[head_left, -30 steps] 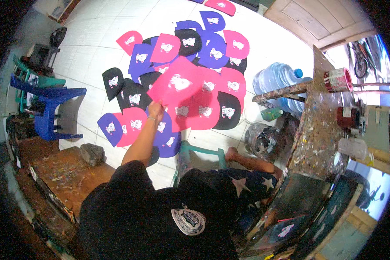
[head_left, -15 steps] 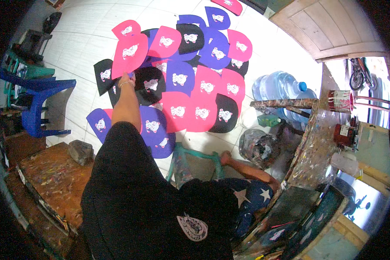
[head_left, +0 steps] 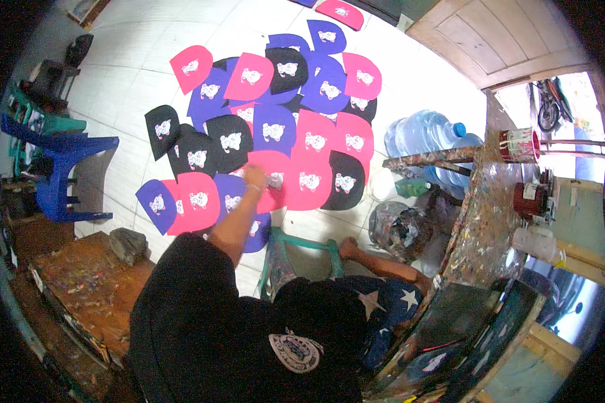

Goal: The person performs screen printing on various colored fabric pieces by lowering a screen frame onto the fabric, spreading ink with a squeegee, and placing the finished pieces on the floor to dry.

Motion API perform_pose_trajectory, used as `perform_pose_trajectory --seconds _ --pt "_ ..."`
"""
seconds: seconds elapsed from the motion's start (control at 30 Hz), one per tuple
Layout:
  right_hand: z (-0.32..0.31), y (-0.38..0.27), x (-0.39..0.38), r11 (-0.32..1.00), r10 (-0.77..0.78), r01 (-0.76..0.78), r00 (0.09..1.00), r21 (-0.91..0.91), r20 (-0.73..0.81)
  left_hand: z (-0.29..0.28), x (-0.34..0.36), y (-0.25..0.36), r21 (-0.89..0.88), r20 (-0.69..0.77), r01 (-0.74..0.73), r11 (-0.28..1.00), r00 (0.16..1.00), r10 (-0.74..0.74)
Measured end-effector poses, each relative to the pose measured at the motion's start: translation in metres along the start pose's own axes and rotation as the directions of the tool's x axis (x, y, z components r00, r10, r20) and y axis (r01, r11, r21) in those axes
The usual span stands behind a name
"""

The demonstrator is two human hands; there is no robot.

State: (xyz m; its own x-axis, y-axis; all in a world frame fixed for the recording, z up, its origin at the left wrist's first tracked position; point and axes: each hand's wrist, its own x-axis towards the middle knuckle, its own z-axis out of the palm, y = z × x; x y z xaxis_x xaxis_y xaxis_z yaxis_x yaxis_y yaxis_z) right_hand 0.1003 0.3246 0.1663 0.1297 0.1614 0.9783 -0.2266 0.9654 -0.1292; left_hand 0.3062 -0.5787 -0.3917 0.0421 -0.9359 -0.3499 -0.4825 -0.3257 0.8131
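Observation:
My left hand (head_left: 254,177) reaches over a pink rounded flat piece (head_left: 273,199) near the middle of the spread. Its fingers touch or hover just over the white cartoon-animal print; blur hides whether they grip it. Similar printed pieces in pink, purple and black overlap on the floor. Left of my forearm lie another pink piece (head_left: 202,205) and a purple piece (head_left: 157,205), with a black piece (head_left: 196,160) above them. To the right of my hand are a larger pink piece (head_left: 309,185) and a black piece (head_left: 346,183). My right hand is out of view.
A blue plastic chair (head_left: 64,168) stands at left, above a stained wooden board (head_left: 87,289) holding a stone-like block (head_left: 128,245). Water jugs (head_left: 423,134) and a paint-smeared table (head_left: 494,188) are at right. A green stool frame (head_left: 302,242) stands near my bare foot (head_left: 347,247).
The pink piece my left hand held at the upper left now lies at the lower left of the spread. My empty-looking hand has moved right and nearer, to the central pink piece.

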Motion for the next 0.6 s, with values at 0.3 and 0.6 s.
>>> perform_pose_trajectory --seconds 0.3,0.6 --pt "-0.036 0.023 0.109 0.920 0.246 0.237 0.273 -0.313 0.930 0.064 -0.375 0.265 -0.615 0.569 -0.628 0.476 0.064 0.820" --pt "0.039 -0.099 0.160 0.818 0.442 0.159 0.442 -0.553 0.780 0.134 -0.588 0.309 -0.950 0.269 -0.302 -0.085 -0.923 0.275"
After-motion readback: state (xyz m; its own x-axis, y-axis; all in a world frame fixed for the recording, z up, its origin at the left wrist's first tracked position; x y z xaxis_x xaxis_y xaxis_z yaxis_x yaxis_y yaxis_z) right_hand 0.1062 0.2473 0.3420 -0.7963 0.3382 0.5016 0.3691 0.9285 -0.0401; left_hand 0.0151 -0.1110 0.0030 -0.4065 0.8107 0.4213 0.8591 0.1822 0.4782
